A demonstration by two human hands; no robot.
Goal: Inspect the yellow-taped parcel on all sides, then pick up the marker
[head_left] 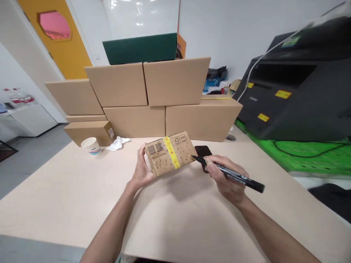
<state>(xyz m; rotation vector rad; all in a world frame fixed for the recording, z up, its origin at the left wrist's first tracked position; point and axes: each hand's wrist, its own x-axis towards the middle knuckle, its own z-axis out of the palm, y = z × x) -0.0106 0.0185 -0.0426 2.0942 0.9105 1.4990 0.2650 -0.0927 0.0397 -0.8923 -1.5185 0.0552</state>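
Observation:
My left hand (142, 170) grips the left end of a small cardboard box (161, 160), tilted up above the table. Yellow tape runs across its marked face, which bears printed codes, symbols and many short dark marks. Between the fingers of my right hand (226, 177) is a black marker pen (238, 176), uncapped, its tip at the right part of the box's face. Whether the tip touches the cardboard I cannot tell. A dark phone (203, 150) lies on the table behind the right hand, partly hidden by it.
Large cardboard boxes (137, 122) are stacked along the table's back, with a dark green box (139, 49) on top. A paper cup (91, 146) and crumpled tissue (118, 143) stand at back left. To the right, a black printer (296, 95) rests on a green surface (298, 157).

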